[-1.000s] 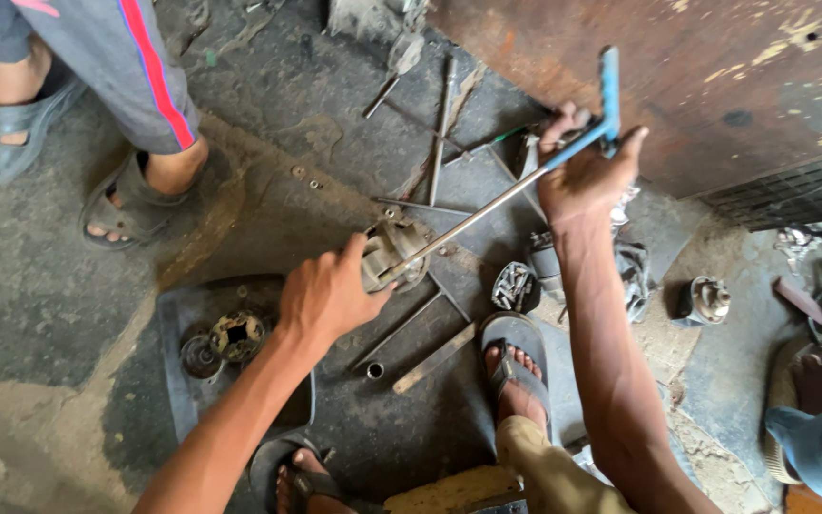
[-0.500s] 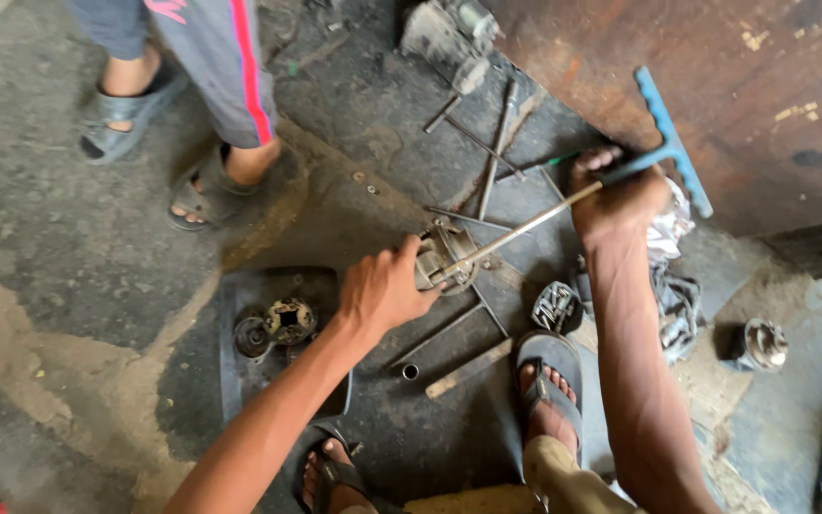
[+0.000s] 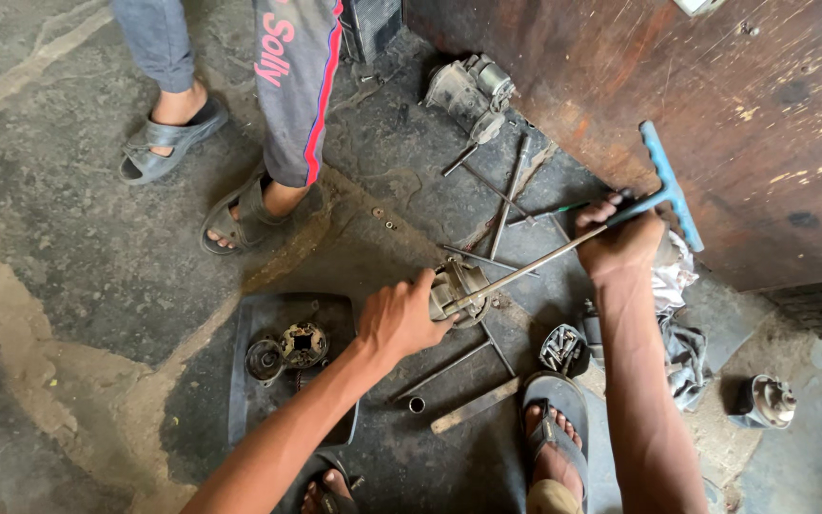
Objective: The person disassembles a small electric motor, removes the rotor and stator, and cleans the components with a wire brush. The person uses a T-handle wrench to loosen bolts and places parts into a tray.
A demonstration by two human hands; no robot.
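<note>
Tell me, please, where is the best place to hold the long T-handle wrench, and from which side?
Probably the blue crossbar of the T-handle wrench, taken from the far end, as the right hand is placed by it. The crossbar is wide and sits crosswise to the thin shaft, whose tip is in the metal part under the left hand.

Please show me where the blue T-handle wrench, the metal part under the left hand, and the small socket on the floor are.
blue T-handle wrench (image 3: 670, 186), head view, on the blue crossbar.
metal part (image 3: 454, 287), head view, on its grey body.
small socket (image 3: 417, 405), head view, on its open end.
</note>
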